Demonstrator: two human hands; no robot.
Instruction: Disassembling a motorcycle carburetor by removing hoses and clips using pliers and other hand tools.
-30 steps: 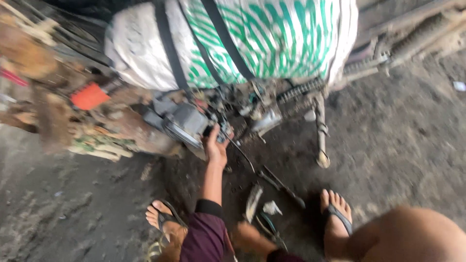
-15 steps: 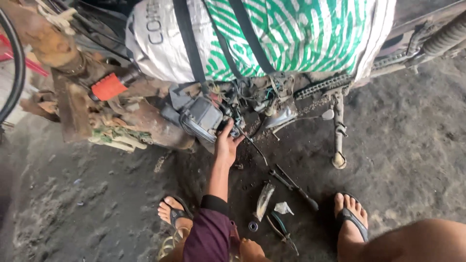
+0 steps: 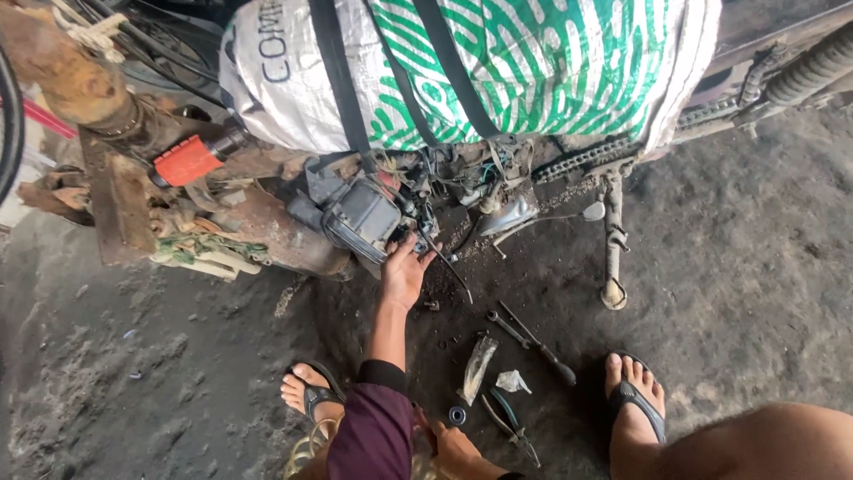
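Near edge, 6 o'clock: my right hand [image 3: 455,447] low by my knee, grip hidden, cannot tell. Just beside it on floor [image 3: 178,391]: pliers [image 3: 511,425], small ring [image 3: 457,415], wrench [image 3: 530,340]. Left hand [image 3: 404,271] reaches to 12 o'clock, fingers spread, touching grey engine cover [image 3: 360,216]; cover's long axis runs 10 to 4. Striped sack [image 3: 533,62] overhangs; kickstand [image 3: 613,240] at 2.

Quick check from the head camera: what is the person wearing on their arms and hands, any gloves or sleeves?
No gloves: both hands are bare. The left hand has a dark maroon sleeve pushed up to about the elbow, with a darker band at its cuff; the forearm below it is uncovered. The right hand shows only at the bottom edge, with no sleeve in view. No rings, watch or markings can be made out.
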